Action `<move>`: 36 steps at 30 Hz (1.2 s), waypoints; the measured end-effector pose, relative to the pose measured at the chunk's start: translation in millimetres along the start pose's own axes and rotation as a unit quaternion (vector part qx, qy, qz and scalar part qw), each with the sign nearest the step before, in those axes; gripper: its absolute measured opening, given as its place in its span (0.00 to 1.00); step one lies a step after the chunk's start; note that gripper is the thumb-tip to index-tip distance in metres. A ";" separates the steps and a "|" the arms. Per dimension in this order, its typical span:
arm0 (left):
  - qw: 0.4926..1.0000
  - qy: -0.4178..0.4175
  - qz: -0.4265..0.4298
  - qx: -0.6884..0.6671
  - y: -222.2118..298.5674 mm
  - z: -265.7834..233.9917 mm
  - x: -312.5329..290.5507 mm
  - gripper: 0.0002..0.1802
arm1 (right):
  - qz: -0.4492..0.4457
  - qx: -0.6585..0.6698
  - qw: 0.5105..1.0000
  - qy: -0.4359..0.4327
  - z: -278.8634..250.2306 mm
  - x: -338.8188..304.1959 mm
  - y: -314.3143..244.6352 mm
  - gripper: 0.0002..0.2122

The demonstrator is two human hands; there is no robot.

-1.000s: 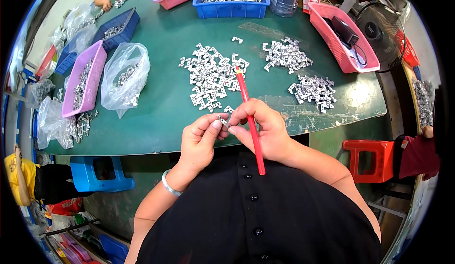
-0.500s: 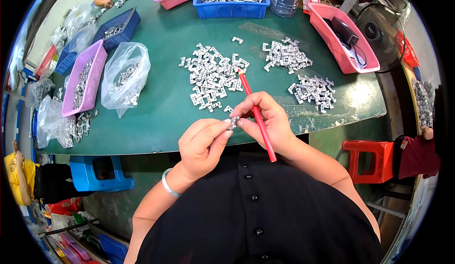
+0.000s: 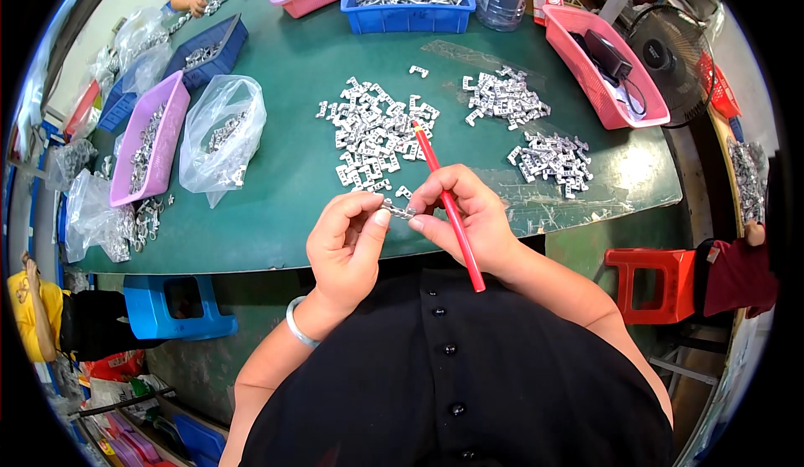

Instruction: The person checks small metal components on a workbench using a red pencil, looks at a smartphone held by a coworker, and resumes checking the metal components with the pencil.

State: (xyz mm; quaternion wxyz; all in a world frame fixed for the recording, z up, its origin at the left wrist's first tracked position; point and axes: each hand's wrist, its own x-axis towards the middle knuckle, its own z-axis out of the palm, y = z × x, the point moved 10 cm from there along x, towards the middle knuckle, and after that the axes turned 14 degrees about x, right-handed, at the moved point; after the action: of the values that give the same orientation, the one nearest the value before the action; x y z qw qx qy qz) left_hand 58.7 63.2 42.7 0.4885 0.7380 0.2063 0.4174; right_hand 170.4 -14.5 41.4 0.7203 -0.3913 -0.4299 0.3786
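Observation:
Near the table's front edge, my left hand [image 3: 343, 245] and my right hand [image 3: 473, 224] pinch a small silver metal piece [image 3: 399, 211] from either end, between thumbs and fingertips. A red pencil [image 3: 462, 239] also lies through my right hand, slanting from the upper left down toward my body; its tip overlaps the edge of the largest pile in view. Just beyond my hands spreads this loose pile of small silver metal pieces [image 3: 368, 136] with dark marks. Two smaller piles sit to its right, a far pile [image 3: 508, 98] and a nearer pile [image 3: 553, 164].
On the green table [image 3: 289, 224], a clear plastic bag [image 3: 197, 153] and a pink basket [image 3: 172, 119] of metal parts stand left. A blue bin [image 3: 410, 20] of rings is at the back. A pink basket [image 3: 620, 115] and a fan [image 3: 670, 56] stand right. Another person's hand [image 3: 197, 5] works far left.
My left hand has shifted slightly left and its fingers have opened out around the piece, which now shows more between both hands. The red pencil has moved slightly left with my right hand.

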 end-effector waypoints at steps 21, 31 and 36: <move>0.953 -0.111 -0.170 -0.224 -31.7 31.6 -10.7 0.17 | -0.160 -0.252 0.954 -0.023 16.0 4.0 -33.9 0.12; 0.861 -0.187 -0.242 -0.405 -40.9 46.0 -17.5 0.18 | -0.125 -0.211 0.969 0.020 1.2 4.0 -28.6 0.12; 0.844 -0.194 -0.247 -0.434 -42.4 47.9 -19.0 0.17 | -0.138 -0.238 0.961 0.004 4.2 2.0 -30.3 0.13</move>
State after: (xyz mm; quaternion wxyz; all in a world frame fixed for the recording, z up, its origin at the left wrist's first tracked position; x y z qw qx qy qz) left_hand 91.5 41.9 -11.3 0.8760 0.4409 0.0808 0.1783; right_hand 173.6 -24.0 70.4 0.6537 -0.4893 -0.5545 0.1605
